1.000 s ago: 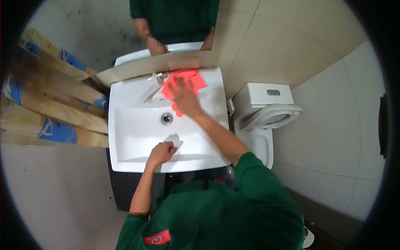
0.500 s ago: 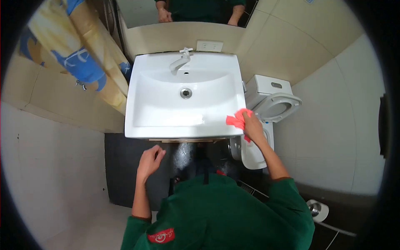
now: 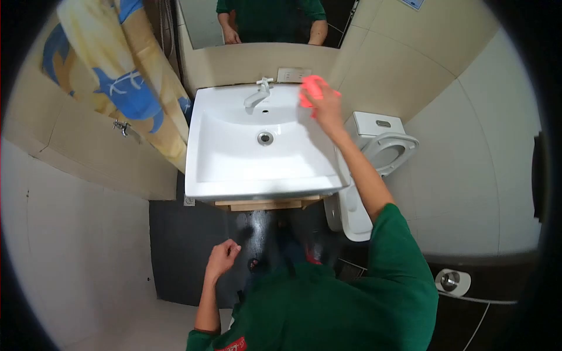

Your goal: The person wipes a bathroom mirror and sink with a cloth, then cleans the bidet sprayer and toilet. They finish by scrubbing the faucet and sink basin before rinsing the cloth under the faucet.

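A bright pink cloth [image 3: 311,90] is bunched under my right hand [image 3: 328,111], whose fingers are closed on it. The hand and cloth are at the back right corner of the white washbasin [image 3: 205,158], just below a wall socket [image 3: 293,75]. To their left stands the white tap [image 3: 259,95], over the basin's round drain [image 3: 265,138]. My left hand [image 3: 222,259] hangs in front of the basin, above the dark floor. Its fingers are curled in, with nothing seen in them.
A toilet [image 3: 380,124] with its lid raised stands right of the basin. On the left hang a patterned shower curtain [image 3: 126,88] and a small wall tap [image 3: 121,127]. Above the basin is a mirror [image 3: 205,26]. A white-rimmed metal bowl [image 3: 451,282] sits at lower right.
My right hand has carried the pink cloth from the basin's front right edge to its back right corner. My left hand has dropped slightly lower in view, and the camera view has shifted a little.
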### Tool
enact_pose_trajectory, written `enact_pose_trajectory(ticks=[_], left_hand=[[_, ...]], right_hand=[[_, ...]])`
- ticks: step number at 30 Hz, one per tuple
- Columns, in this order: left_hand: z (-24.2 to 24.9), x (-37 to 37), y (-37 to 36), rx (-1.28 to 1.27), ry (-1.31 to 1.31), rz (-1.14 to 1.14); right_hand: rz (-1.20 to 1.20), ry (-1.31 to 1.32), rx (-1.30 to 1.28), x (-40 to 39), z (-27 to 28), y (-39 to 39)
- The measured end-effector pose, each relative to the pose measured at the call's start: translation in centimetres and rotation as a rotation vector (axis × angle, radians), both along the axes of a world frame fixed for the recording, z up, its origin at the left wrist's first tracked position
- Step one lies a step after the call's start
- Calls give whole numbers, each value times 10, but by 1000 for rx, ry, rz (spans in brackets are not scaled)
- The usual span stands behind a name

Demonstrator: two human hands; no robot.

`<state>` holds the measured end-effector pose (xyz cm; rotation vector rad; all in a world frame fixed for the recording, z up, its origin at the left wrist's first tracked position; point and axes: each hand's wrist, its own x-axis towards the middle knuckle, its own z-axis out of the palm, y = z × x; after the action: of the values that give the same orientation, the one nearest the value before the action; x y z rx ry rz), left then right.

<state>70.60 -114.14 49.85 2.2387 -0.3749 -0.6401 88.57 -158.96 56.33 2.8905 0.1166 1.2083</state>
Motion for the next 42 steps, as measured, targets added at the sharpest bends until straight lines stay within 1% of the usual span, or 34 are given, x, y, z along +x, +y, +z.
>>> enact_pose_trajectory(ticks=[1, 4, 6, 7, 8, 9, 11, 12, 13, 14, 15, 17, 18, 19, 21, 23, 24, 25, 26, 27, 28, 29, 30, 31, 32, 33, 34, 36, 37, 39, 40, 41, 42], left_hand=[[-7, 6, -12, -18, 13, -14], [-34, 13, -41, -45, 59, -83], [-44, 17, -47, -61, 118, -43], [-49, 13, -50, -75, 157, -19], [-53, 13, -52, -52, 222, 3], [-59, 17, -52, -49, 216, -14], [-72, 13, -54, -49, 212, -47], [-77, 14, -58, -17, 211, -66], [-81, 18, -59, 18, 203, -84], [-82, 23, -59, 56, 192, -100], [-83, 30, -57, 31, 205, -88], [-90, 28, -50, -30, 261, -46], [-82, 29, -50, -78, 204, -110], [-63, 32, -57, -115, 179, -166], [-17, 51, -92, -188, 113, -293], [9, 87, -140, -380, -45, -373], [30, 105, -168, -321, -22, -306], [31, 132, -199, -272, -186, -319], [35, 162, -232, -369, -325, -381], [42, 193, -265, -327, -411, -449], [45, 218, -297, -359, -656, -505], [55, 236, -324, -383, -771, -559], [54, 260, -352, -354, -816, -636], [50, 283, -377, -284, -832, -711], [47, 303, -399, -211, -846, -784], [43, 315, -414, -137, -857, -857], [39, 322, -424, -92, -837, -870], [33, 329, -438, -3, -796, -896], [29, 330, -441, -3, -818, -924], [21, 326, -439, -4, -866, -979], [13, 328, -438, -17, -908, -982], [5, 328, -438, -32, -951, -985], [-2, 328, -437, -48, -994, -987]], right_hand=[[38, 77, -28, 31, -18, 2], [87, 505, -171, 76, -77, -12], [-4, 537, -199, 79, -97, -58], [-47, 563, -222, 66, -104, -88], [1, 579, -198, 43, -99, -113], [41, 579, -180, 21, -87, -138], [-45, 705, -166, -35, -87, -171], [-58, 1279, -136, -59, -119, -202], [-29, 1360, 299, -115, -126, -191], [289, 1238, 143, -175, -181, -205], [110, 1553, 447, -222, -180, -184], [169, 1614, 496, -276, -158, -143], [85, 1633, 523, -287, -159, -141], [-54, 1545, 542, -290, -155, -140], [-332, 1339, 579, -280, -130, -143], [-355, 1138, 812, -262, -62, -103], [-363, 1025, 918, -252, -42, -87], [-315, 1026, 960, -250, -47, -79], [-266, 1032, 1000, -256, -57, -77], [-70, 933, 890, -267, -96, -82], [121, 825, 773, -279, -135, -84], [112, 891, 901, -289, -150, -73], [78, 918, 995, -303, -164, -64], [-211, 1172, 1135, -301, -122, -39], [-60, 1065, 1036, -323, -165, -42], [40, 950, 905, -344, -195, -42], [-43, 989, 1028, -359, -196, -35], [-262, 1166, 1306, -369, -163, -29], [-336, 1188, 1397, -375, -156, -29], [-265, 1045, 1234, -409, -194, -35], [-230, 974, 1152, -416, -202, -38], [-254, 983, 1172, -422, -211, -43], [-279, 993, 1191, -419, -207, -47]])
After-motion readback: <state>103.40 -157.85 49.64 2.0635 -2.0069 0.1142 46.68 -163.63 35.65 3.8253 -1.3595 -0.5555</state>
